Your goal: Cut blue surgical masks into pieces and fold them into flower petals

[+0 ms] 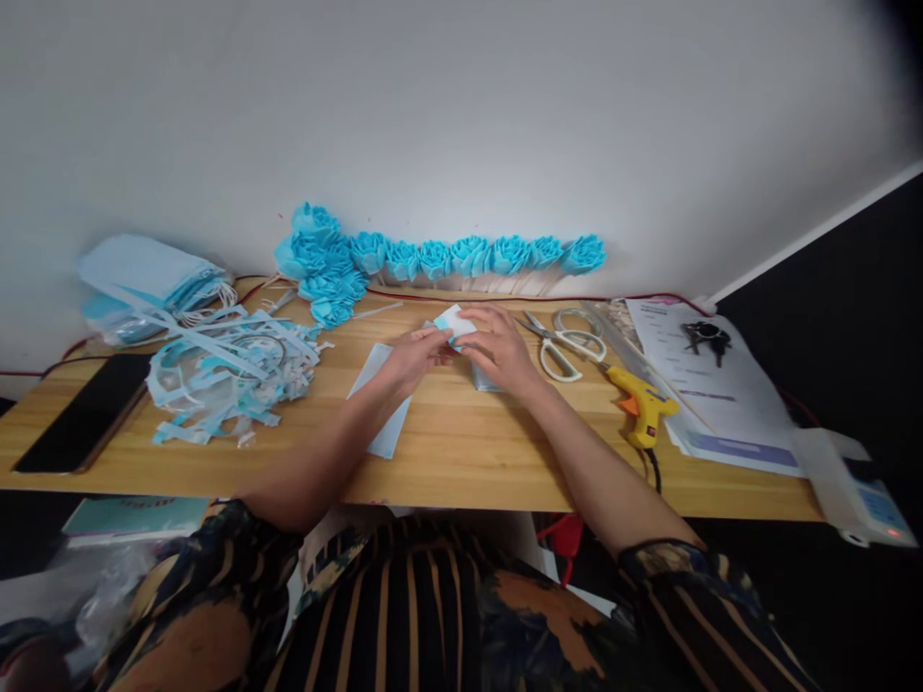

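Between my two hands, over the middle of the wooden table, is a small folded piece of white and light blue fabric [456, 324]. My left hand [422, 351] pinches its left side, and my right hand [499, 344] grips its right side with the fingers curved over it. A long light blue strip [390, 431] lies on the table, partly under my left forearm. Below my right hand, another small pale blue piece [485, 381] is partly hidden.
Blue fabric flowers [470, 256] line the wall. At left are cut scraps [216, 370], stacked masks [148, 274] and a phone [83, 413]. At right are scissors [559, 348], a yellow glue gun [644, 408], papers [713, 384] with keys [707, 338], and a white device [855, 485].
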Motion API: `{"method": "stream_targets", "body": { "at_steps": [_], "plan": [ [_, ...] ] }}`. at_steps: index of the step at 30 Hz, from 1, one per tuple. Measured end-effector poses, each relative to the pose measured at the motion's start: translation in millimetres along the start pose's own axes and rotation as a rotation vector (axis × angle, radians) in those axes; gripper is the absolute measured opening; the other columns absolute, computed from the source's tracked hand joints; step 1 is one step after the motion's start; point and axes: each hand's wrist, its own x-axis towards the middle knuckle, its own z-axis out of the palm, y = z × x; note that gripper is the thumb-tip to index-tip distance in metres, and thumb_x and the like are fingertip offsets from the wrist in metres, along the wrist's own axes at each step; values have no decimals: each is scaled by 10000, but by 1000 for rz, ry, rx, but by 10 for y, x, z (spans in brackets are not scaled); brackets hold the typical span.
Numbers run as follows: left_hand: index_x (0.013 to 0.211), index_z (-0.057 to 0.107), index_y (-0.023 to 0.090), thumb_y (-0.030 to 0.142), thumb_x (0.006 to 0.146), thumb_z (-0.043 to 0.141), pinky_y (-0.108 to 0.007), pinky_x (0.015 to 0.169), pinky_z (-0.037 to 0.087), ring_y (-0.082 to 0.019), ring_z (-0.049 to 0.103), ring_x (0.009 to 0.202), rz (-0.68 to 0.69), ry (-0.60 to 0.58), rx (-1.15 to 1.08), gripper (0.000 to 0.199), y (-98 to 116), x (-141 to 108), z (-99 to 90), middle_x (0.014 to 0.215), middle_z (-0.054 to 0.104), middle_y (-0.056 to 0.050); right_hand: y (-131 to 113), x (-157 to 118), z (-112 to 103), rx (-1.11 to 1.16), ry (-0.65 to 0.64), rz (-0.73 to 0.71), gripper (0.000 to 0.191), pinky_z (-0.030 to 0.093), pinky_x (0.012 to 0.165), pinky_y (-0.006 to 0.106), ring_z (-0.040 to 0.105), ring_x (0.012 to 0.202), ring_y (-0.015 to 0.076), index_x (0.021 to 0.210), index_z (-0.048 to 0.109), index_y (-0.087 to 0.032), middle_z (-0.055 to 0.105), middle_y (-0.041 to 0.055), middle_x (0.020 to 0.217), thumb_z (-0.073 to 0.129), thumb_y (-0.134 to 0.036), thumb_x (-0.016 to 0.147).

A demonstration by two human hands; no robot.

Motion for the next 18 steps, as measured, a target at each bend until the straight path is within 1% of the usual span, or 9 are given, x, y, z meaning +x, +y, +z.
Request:
{"method": "stream_targets", "body": {
  "at_steps": [3,6,9,11,12,14,16,18],
  "plan": [
    [793,672,124,333,732,809,-264,678,467,-125,642,674,9,-7,28,257,-9,11,-11,718,692,-38,-15,-16,43,86,77,93,125,401,1081,528,548,1247,275,881,738,-260,650,75,1274,632,-323,901],
    [794,657,130,379,732,815,-259,680,461,-129,653,695,25,-16,64,301,-18,18,-21,740,698,-43,-23,-28,85,247,134,277,135,440,1043,488,589,1198,264,861,718,-236,651,81,1264,656,-356,863],
    [811,658,132,404,729,817,-261,686,462,-131,657,711,32,-24,77,325,-22,15,-20,796,715,-53,-37,-28,112,446,163,468,217,505,929,398,633,1097,240,829,685,-221,675,77,1195,689,-436,804],
    [830,667,131,408,730,814,-263,688,464,-128,652,712,31,-26,85,329,-21,11,-16,838,727,-64,-49,-23,118,528,166,555,259,512,837,345,647,953,206,825,673,-216,699,54,1063,703,-469,774],
    [832,670,130,409,731,811,-264,687,464,-127,648,708,30,-23,90,329,-20,9,-14,847,731,-71,-53,-21,119,544,163,584,269,502,786,324,633,861,184,826,670,-214,700,37,972,706,-473,766],
    [821,670,129,411,733,806,-267,684,464,-127,639,700,34,-14,101,325,-20,8,-12,852,734,-79,-54,-21,120,546,153,621,272,458,684,289,563,703,145,826,669,-209,661,-2,798,707,-470,760],
    [812,673,130,419,736,799,-270,682,462,-127,631,698,44,-10,115,324,-22,9,-11,863,735,-84,-41,-25,123,532,159,637,264,405,620,267,497,637,125,820,667,-208,610,-26,707,706,-461,757],
    [830,687,132,430,740,793,-271,680,459,-126,625,699,58,-12,134,329,-28,10,-10,884,736,-87,-21,-31,130,516,176,637,255,383,604,259,476,629,119,817,662,-209,588,-36,687,704,-453,758]
  ]
}}
